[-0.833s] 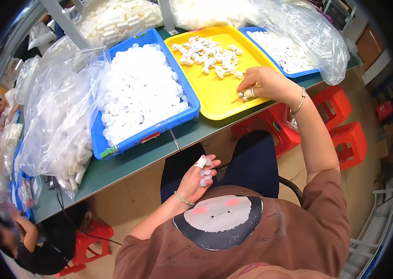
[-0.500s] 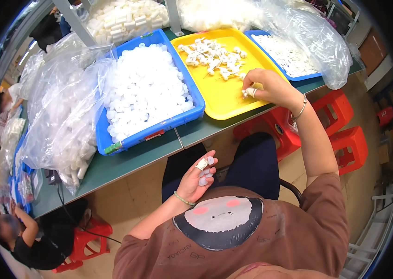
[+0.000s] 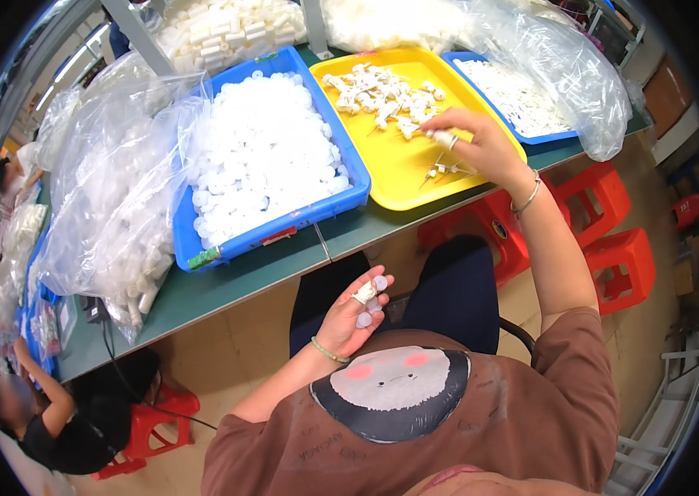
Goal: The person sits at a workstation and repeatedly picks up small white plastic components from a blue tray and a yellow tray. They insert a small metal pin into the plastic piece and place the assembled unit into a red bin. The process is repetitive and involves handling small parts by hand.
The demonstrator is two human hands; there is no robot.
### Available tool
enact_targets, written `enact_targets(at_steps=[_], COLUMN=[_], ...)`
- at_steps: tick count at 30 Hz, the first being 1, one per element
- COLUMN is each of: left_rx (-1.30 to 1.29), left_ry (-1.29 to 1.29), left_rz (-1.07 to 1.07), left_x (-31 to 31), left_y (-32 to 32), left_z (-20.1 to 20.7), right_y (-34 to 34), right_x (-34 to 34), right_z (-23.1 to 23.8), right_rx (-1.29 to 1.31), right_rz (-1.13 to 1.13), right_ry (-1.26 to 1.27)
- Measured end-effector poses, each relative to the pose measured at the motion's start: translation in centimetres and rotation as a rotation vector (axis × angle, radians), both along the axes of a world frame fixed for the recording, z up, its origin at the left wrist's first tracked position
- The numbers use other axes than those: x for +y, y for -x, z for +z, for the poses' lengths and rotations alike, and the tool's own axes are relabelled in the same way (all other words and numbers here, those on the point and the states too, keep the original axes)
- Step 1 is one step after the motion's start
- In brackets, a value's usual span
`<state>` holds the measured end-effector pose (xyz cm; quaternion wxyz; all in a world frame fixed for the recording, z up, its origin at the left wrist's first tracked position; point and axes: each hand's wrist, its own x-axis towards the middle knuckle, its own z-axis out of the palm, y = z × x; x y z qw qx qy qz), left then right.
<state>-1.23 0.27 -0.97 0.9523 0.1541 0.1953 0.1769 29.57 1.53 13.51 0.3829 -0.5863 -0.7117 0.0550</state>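
My left hand (image 3: 353,312) rests palm up over my lap, below the table edge, and cups a few small white round caps (image 3: 368,299). My right hand (image 3: 479,142) reaches over the yellow tray (image 3: 397,169) and pinches a small white plastic piece (image 3: 444,138) at the fingertips. The yellow tray holds several white pieces with thin stems (image 3: 383,95). Left of it, a blue tray (image 3: 283,226) is heaped with white round caps (image 3: 260,153).
A second blue tray (image 3: 533,134) of white parts sits at the right under a clear plastic bag (image 3: 569,66). More bags of white parts (image 3: 114,207) lie at the left on the green table (image 3: 234,277). Red stools (image 3: 614,264) stand below. Another person (image 3: 52,417) crouches at lower left.
My right hand has moved further over the yellow tray and lifted a white piece. My left hand stays over my lap with the caps.
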Motion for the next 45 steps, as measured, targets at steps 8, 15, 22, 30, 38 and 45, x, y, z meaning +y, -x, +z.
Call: enact_targets(at_steps=[8,15,22,30,38,45], left_rx=[-0.102,-0.093,-0.092,-0.003,0.063,0.215], left_ry=[-0.027,-0.054,-0.038,-0.183,-0.225,-0.330], left_rz=[0.065,0.077,0.125,0.157,0.124,0.159], left_x=[-0.1,0.0,-0.1,-0.2,-0.4,-0.6], left_y=[0.1,0.2,0.2,-0.1,-0.3,-0.4], left_z=[0.3,0.4,0.6,0.9,0.6,0.3], right_y=[10.8,13.4,13.5,13.8,14.2,14.2], right_x=[-8.8,-10.2,-10.3,-9.7,-9.3,-9.6], right_z=[-0.8,-5.8,-6.0,-6.1,-8.2,-8.9], right_rx=[-0.055,-0.008,-0.116,-0.146,0.065,0.347], right_rz=[0.083,0.001,-0.005,0.006,0.047,0.034], right_ry=[-0.013,0.031,0.035,-0.011,0.091,0.208])
